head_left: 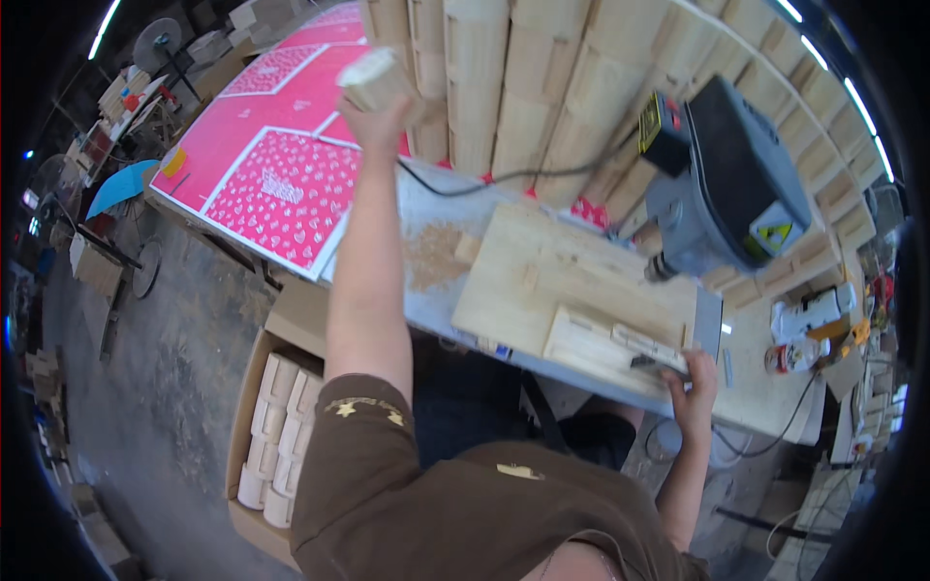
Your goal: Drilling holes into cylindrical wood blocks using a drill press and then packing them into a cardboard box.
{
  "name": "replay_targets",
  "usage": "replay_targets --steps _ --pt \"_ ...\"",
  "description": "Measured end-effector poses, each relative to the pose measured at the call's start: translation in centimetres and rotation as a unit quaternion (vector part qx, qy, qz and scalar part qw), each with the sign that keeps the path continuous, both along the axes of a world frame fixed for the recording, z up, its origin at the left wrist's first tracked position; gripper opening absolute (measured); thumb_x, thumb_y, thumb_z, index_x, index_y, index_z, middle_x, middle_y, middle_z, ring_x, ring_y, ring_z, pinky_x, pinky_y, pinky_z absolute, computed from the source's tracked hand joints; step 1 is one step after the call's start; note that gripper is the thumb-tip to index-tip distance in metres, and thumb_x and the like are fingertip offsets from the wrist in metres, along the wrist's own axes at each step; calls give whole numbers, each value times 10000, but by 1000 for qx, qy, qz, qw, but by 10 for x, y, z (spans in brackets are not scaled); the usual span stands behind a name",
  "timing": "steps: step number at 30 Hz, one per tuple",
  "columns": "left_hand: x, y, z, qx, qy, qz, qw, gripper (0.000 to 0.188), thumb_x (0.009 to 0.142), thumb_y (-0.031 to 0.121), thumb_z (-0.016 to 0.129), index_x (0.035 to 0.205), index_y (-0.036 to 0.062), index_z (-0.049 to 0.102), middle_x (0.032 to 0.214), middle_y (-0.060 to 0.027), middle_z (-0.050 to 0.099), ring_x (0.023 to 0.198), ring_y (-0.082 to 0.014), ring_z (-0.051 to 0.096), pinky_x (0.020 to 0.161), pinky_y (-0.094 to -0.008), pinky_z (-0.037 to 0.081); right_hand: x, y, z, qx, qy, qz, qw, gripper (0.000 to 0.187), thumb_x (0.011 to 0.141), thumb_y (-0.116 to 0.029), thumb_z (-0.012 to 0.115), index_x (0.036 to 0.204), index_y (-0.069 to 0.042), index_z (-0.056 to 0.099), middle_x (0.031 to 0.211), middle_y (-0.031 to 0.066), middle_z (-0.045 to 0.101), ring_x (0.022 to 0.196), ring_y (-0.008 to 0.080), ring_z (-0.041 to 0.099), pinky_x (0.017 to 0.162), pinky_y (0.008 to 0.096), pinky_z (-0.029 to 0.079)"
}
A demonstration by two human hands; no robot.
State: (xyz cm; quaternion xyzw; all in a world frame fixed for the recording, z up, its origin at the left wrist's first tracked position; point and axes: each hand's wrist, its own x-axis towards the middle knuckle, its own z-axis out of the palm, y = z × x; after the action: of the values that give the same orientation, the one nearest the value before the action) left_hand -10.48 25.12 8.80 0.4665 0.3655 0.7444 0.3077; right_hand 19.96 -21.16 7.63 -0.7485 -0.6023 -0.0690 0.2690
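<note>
My left hand [379,124] is raised at the far side of the bench, its fingers closed round a pale wooden block [376,81]. The block is held up in front of tall stacks of similar wooden pieces [475,87]. Lower right, my right hand [694,392] is closed on the end of a dark flat piece [661,365] beside a wooden fixture [591,341]. That fixture lies at the near edge of a plywood board [509,276]. Above the board stands a grey and black drill press [741,179], its chuck [661,268] pointing down.
Sawdust [434,254] lies left of the board. Pink heart-patterned sheets [286,194] cover the left of the bench. A cardboard box [242,455] with several wooden pieces stands lower left. At right are a jar [794,356] and a cable [790,426].
</note>
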Motion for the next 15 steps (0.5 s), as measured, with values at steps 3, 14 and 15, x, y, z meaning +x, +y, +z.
replay_targets --steps 3,14,15 --pt "-29 -46 18 60 -58 -109 991 681 657 57 741 1223 8 366 1114 -134 503 1044 -236 533 857 -376 496 4 0 -2 -25 28 -8 999 317 651 -84 706 926 -18 563 845 151 545 820 351 515 708 407 412" --pt "1 -252 42 -30 492 -344 799 841 465 244 745 1241 60 476 1112 -147 583 1022 -279 576 875 -358 459 9 5 5 -5 38 19 999 266 706 -142 692 916 -25 576 830 150 563 841 352 523 733 407 419" --pt "9 -258 41 -1 575 -351 739 837 460 262 740 1238 82 487 1094 -156 591 1007 -296 581 866 -366 464 12 6 3 1 36 33 999 262 709 -146 693 916 -30 581 826 142 565 842 344 526 734 405 419"
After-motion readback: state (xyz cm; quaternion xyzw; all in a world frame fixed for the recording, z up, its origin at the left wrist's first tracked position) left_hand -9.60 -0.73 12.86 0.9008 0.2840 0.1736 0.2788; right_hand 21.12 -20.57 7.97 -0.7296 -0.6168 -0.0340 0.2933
